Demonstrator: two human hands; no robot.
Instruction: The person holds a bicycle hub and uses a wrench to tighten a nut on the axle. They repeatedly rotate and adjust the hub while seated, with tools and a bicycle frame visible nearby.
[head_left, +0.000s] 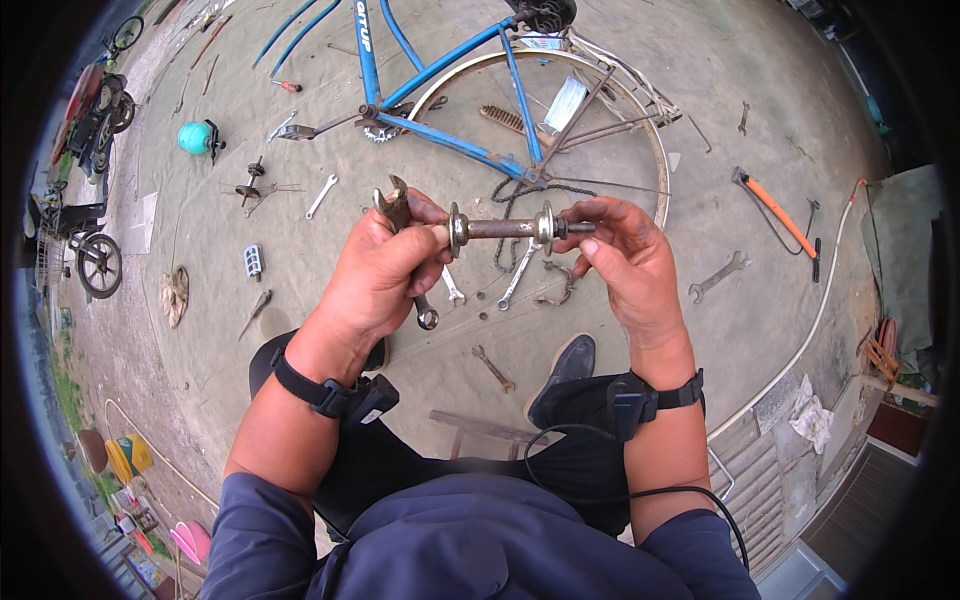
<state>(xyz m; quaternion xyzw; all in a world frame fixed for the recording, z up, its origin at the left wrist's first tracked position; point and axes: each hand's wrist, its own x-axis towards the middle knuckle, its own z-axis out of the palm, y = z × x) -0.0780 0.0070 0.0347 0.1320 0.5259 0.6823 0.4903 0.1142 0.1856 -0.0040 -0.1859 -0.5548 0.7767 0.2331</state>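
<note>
A rusty bicycle wheel hub with shiny metal flanges is held level in front of me. Its left end is gripped by my left hand, which also holds a worn combination wrench, open jaw up and ring end down. The threaded axle, with nuts on it, sticks out at the right. My right hand has its thumb and fingers around that end; their exact contact is partly hidden. On the ground below the hub lie another combination wrench and a curved rusty metal part.
A blue bicycle frame with a wheel rim lies ahead, a chain beside it. Scattered about are a hand pump, an open-end wrench, a pedal, a wire brush and a smaller wrench near my shoe.
</note>
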